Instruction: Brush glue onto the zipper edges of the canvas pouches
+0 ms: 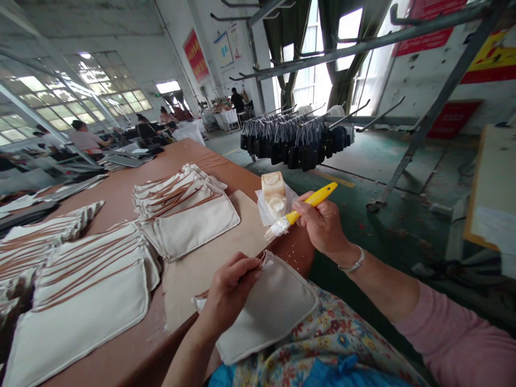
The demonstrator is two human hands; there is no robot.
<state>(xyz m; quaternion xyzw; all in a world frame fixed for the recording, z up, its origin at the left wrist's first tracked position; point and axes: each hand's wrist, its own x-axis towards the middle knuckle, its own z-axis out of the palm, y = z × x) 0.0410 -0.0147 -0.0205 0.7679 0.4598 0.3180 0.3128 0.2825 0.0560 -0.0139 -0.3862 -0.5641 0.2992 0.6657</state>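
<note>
Head view: brush apparently just clear of pouch edge.

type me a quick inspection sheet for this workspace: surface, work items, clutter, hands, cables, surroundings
Surface: brown-covered table, tan sheet laid on it
Work items: pale pouch at the lap; yellow-handled brush, whitened towards the bristles; container on a translucent sheet
Clutter: pouch stacks with brown strips; white specks near the table edge
Hands: left hand pinches the pouch edge; right hand grips the brush
Cables: dark tangle at right, too unclear to identify
Surroundings: metal rack, dark hanging items, people beyond
</note>
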